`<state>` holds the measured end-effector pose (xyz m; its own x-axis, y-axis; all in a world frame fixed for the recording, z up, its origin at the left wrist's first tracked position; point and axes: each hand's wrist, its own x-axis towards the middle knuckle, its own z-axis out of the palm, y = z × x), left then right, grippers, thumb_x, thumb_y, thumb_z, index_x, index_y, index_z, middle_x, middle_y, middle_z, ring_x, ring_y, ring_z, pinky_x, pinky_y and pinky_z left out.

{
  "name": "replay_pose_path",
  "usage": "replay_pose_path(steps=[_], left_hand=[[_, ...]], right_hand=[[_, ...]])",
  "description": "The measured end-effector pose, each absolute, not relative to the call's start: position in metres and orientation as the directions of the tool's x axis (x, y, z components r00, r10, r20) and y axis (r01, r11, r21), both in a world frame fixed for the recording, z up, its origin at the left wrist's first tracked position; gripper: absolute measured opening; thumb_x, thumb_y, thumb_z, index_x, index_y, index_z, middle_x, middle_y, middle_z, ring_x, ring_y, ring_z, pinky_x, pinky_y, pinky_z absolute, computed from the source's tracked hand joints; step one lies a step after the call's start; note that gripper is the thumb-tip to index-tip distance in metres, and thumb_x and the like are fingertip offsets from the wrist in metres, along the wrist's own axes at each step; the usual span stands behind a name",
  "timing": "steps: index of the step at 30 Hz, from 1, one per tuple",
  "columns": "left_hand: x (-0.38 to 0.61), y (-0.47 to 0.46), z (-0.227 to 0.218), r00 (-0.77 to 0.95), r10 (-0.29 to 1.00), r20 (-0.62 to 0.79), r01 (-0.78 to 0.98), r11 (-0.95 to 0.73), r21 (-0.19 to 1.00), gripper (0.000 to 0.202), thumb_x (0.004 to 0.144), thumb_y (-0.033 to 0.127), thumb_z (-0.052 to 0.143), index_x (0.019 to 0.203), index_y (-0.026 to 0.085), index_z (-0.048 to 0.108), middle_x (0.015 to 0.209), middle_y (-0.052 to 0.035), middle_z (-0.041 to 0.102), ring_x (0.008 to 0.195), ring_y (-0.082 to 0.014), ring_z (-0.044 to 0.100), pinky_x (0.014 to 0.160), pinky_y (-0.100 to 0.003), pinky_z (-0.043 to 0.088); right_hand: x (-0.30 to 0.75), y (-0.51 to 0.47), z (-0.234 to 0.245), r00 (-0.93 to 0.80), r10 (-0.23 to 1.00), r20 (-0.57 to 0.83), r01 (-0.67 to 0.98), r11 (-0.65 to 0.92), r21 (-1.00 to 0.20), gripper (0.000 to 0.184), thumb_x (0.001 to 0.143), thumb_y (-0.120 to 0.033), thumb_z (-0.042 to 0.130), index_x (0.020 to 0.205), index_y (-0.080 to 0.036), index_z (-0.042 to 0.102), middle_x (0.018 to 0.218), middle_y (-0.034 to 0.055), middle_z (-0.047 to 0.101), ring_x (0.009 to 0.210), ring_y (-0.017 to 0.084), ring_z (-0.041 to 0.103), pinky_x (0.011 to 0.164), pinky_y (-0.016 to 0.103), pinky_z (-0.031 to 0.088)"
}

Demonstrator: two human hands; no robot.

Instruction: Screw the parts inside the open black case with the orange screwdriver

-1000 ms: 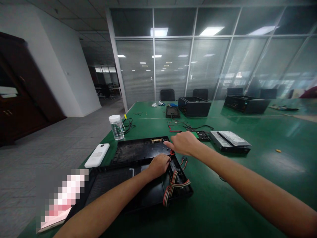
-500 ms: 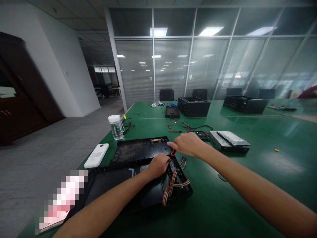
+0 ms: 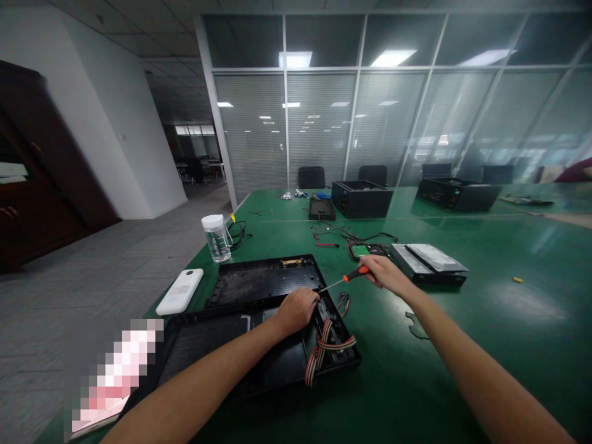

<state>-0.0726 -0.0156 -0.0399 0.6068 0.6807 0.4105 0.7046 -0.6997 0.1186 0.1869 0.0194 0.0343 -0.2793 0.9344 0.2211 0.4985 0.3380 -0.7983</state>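
Observation:
My right hand [image 3: 382, 270] is wrapped around the end of a screwdriver [image 3: 356, 274] with an orange and black handle. Its thin shaft slants down to the left, and the tip lies beside the fingers of my left hand [image 3: 300, 307]. Those fingers are curled closed at the right part of a black plastic panel [image 3: 194, 336]; what they grip is hidden. A striped ribbon cable [image 3: 319, 348] lies looped over the panel's right end. Behind it lies a second black panel [image 3: 259, 280] with a brass-coloured strip.
On the green table [image 3: 509, 345] are a silver drive [image 3: 430, 262], a green circuit board [image 3: 361, 250], loose wires [image 3: 326, 242], a water bottle [image 3: 216, 240] and a white power bank or phone-like block [image 3: 180, 291]. Black computer cases [image 3: 363, 200] stand farther back.
My right hand has moved right and tilted the screwdriver from near upright to a low slant, uncovering the green circuit board. My left hand has stayed in place.

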Motion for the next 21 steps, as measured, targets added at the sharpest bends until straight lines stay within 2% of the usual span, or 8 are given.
replay_pose_path(steps=[2, 4, 8, 11, 14, 16, 18, 21], left_hand=[[-0.074, -0.016, -0.036, 0.607, 0.648, 0.460, 0.671, -0.728, 0.141, 0.017, 0.089, 0.017, 0.040, 0.093, 0.015, 0.056, 0.091, -0.0069, 0.059, 0.088, -0.0173, 0.053, 0.082, -0.031, 0.043], [-0.077, -0.017, -0.027, 0.614, 0.614, 0.496, 0.639, -0.755, 0.144, 0.019, 0.090, 0.018, 0.039, 0.095, 0.014, 0.058, 0.092, -0.0078, 0.061, 0.089, -0.0173, 0.053, 0.082, -0.031, 0.043], [-0.093, -0.014, 0.006, 0.701, 0.625, 0.342, 0.627, -0.769, 0.120, 0.016, 0.086, 0.019, 0.048, 0.090, 0.015, 0.063, 0.088, -0.0056, 0.065, 0.086, -0.0166, 0.057, 0.080, -0.027, 0.043], [-0.108, -0.013, 0.026, 0.708, 0.703, 0.066, 0.691, -0.710, 0.140, 0.009, 0.078, 0.019, 0.058, 0.080, 0.018, 0.067, 0.077, -0.0012, 0.067, 0.071, -0.0139, 0.059, 0.068, -0.022, 0.043], [-0.118, -0.018, 0.027, 0.658, 0.744, -0.116, 0.753, -0.651, 0.096, 0.004, 0.071, 0.020, 0.065, 0.072, 0.018, 0.068, 0.071, -0.0009, 0.067, 0.067, -0.0142, 0.060, 0.061, -0.021, 0.041], [-0.122, -0.024, 0.025, 0.631, 0.759, -0.159, 0.775, -0.626, 0.087, 0.007, 0.068, 0.024, 0.068, 0.074, 0.019, 0.068, 0.071, -0.0012, 0.067, 0.068, -0.0146, 0.060, 0.059, -0.020, 0.041], [-0.126, -0.029, 0.025, 0.628, 0.757, -0.180, 0.778, -0.617, 0.120, 0.021, 0.067, 0.032, 0.071, 0.084, 0.021, 0.069, 0.073, -0.0006, 0.067, 0.068, -0.0143, 0.060, 0.058, -0.019, 0.040], [-0.136, -0.029, 0.036, 0.638, 0.758, -0.135, 0.769, -0.618, 0.165, 0.038, 0.068, 0.046, 0.067, 0.098, 0.022, 0.065, 0.076, -0.0005, 0.067, 0.068, -0.0140, 0.060, 0.057, -0.019, 0.039]], right_hand=[[0.209, 0.027, 0.002, -0.090, 0.980, 0.176, 0.107, 0.185, -0.977, 0.037, 0.086, -0.050, 0.036, 0.086, -0.018, 0.056, 0.048, -0.0059, 0.043, 0.037, 0.009, 0.038, 0.038, 0.022, 0.032], [0.222, 0.030, -0.022, -0.027, 0.992, 0.120, -0.174, 0.113, -0.978, 0.030, 0.080, -0.045, 0.051, 0.096, -0.019, 0.056, 0.065, -0.0021, 0.055, 0.048, 0.009, 0.049, 0.047, 0.023, 0.042], [0.221, 0.030, -0.035, -0.037, 0.985, 0.170, -0.339, 0.148, -0.929, 0.026, 0.066, -0.032, 0.070, 0.086, -0.022, 0.055, 0.083, -0.0005, 0.058, 0.069, 0.011, 0.057, 0.069, 0.030, 0.049], [0.207, 0.022, -0.026, -0.058, 0.955, 0.290, -0.127, 0.281, -0.951, 0.027, 0.069, -0.037, 0.067, 0.065, -0.020, 0.046, 0.066, -0.0039, 0.051, 0.056, 0.009, 0.050, 0.057, 0.025, 0.045], [0.187, -0.003, -0.006, -0.214, 0.906, 0.366, 0.265, 0.415, -0.871, 0.036, 0.085, -0.046, 0.043, 0.062, -0.019, 0.044, 0.053, -0.0039, 0.043, 0.048, 0.009, 0.042, 0.049, 0.023, 0.037], [0.172, -0.031, 0.010, -0.424, 0.821, 0.382, 0.452, 0.557, -0.697, 0.039, 0.090, -0.043, 0.033, 0.066, -0.018, 0.049, 0.058, -0.0010, 0.049, 0.053, 0.011, 0.046, 0.052, 0.024, 0.036], [0.158, -0.066, 0.021, -0.674, 0.668, 0.315, 0.531, 0.735, -0.422, 0.032, 0.088, -0.039, 0.040, 0.069, -0.018, 0.053, 0.070, 0.0024, 0.058, 0.065, 0.013, 0.053, 0.061, 0.026, 0.037], [0.147, -0.115, 0.016, -0.721, 0.653, 0.231, 0.646, 0.755, -0.115, 0.024, 0.085, -0.036, 0.045, 0.075, -0.019, 0.056, 0.075, 0.0037, 0.060, 0.063, 0.015, 0.055, 0.057, 0.027, 0.035]])
